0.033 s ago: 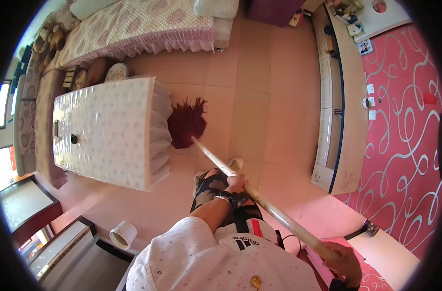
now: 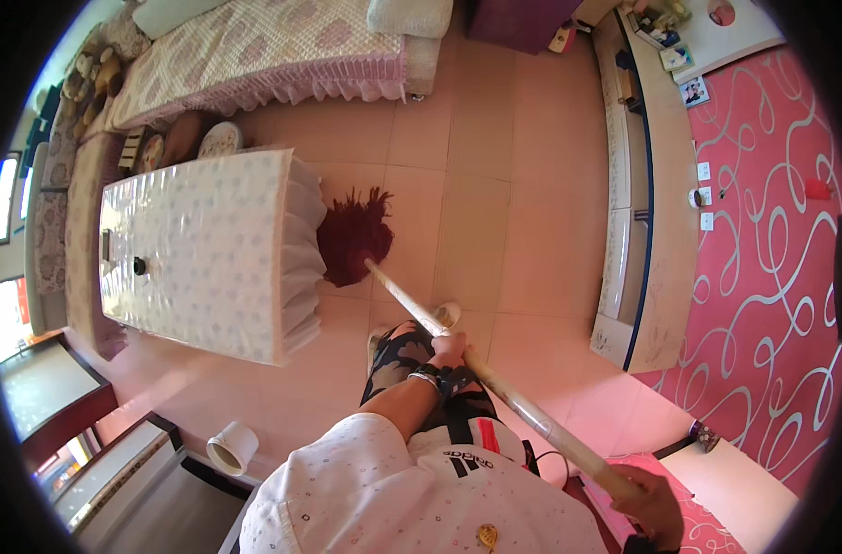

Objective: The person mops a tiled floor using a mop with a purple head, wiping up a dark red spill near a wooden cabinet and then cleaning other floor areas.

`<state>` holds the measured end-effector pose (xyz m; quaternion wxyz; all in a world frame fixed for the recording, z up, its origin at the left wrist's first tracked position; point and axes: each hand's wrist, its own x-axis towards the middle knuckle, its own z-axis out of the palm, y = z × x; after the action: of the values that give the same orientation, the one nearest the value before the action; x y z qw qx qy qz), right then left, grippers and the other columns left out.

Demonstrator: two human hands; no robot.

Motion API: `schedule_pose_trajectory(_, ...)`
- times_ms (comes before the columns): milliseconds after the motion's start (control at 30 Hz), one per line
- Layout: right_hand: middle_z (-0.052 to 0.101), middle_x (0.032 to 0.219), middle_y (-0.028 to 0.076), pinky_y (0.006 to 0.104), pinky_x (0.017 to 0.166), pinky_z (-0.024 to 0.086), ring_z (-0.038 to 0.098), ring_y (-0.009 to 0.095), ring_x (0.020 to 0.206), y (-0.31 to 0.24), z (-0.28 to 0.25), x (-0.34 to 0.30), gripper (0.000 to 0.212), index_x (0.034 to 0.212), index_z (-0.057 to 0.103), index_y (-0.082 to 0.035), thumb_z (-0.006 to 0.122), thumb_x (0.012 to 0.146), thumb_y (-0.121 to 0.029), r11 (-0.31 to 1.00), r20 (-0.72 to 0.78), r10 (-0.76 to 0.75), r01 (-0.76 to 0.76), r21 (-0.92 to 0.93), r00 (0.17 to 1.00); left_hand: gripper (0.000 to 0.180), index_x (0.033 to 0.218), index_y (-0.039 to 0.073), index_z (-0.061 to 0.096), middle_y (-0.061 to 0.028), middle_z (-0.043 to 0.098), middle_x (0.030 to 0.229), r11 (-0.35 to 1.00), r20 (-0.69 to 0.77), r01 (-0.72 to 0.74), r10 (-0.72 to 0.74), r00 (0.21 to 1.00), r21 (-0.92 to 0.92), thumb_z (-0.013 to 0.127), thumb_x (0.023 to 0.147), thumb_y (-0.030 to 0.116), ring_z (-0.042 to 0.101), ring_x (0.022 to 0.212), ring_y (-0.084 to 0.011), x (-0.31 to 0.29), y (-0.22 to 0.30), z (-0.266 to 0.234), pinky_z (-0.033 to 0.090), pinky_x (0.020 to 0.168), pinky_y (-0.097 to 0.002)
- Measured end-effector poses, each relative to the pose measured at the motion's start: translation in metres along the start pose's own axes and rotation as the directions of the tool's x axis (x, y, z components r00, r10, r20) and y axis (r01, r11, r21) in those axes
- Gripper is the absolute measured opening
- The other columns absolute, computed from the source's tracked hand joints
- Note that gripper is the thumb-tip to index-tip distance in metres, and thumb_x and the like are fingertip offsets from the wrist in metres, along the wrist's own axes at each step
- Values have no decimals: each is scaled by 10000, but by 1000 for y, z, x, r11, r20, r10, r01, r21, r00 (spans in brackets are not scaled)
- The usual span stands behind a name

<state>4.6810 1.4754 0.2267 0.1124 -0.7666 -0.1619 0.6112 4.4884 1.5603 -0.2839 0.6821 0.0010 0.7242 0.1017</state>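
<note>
Across my front runs a mop with a pale wooden handle point(image 2: 541, 420), slanting from lower right to upper left. Its dark red mop head point(image 2: 354, 242) lies spread on the tiled floor, against the ruffled skirt of the table cover; part of it may be tucked under that skirt. My left hand point(image 2: 450, 348), with a dark watch and a bracelet at the wrist, is closed round the middle of the handle. Near the handle's upper end at the lower right, my right hand point(image 2: 652, 508) is wrapped round it. My feet stand just behind the left hand, partly hidden.
To the left is a table under a shiny patterned cover point(image 2: 199, 254), with a small dark object point(image 2: 140, 266) on it. A sofa with a quilted cover point(image 2: 282, 51) stretches along the far side. A long low cabinet point(image 2: 666, 231) borders the right. A white bin point(image 2: 233, 449) stands lower left.
</note>
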Motion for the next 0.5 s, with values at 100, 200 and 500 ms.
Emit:
schedule_pose_trajectory(100, 573, 917, 61, 287, 602, 466, 555, 178, 695, 20, -6, -5, 366, 1136, 505, -34, 563, 788, -131, 983, -16, -170, 169, -69, 985, 338, 960, -12, 472, -116, 573, 780, 989, -40, -12, 18, 999, 148, 605, 684, 131, 593, 626, -231, -37, 28, 41, 457, 512, -357)
schedule_pose_trajectory(200, 556, 933, 49, 235, 622, 454, 540, 134, 709, 18, 3, 2, 449, 1201, 448, -38, 584, 777, -90, 882, 43, 230, -227, 413, 972, 380, 995, 6, 442, -115, 563, 804, 971, 61, -63, 50, 997, 231, 614, 669, 102, 589, 650, -231, -20, 55, 53, 456, 530, -361)
schedule_pose_trajectory(500, 511, 710, 43, 246, 480, 362, 462, 115, 548, -53, 13, 96, 564, 1232, 410, -47, 579, 695, -11, 915, 96, 194, -215, 342, 976, 158, 747, -34, 504, -104, 540, 675, 921, 91, -332, 319, 943, 207, 599, 662, 60, 555, 559, -217, 9, 185, 95, 405, 427, -354)
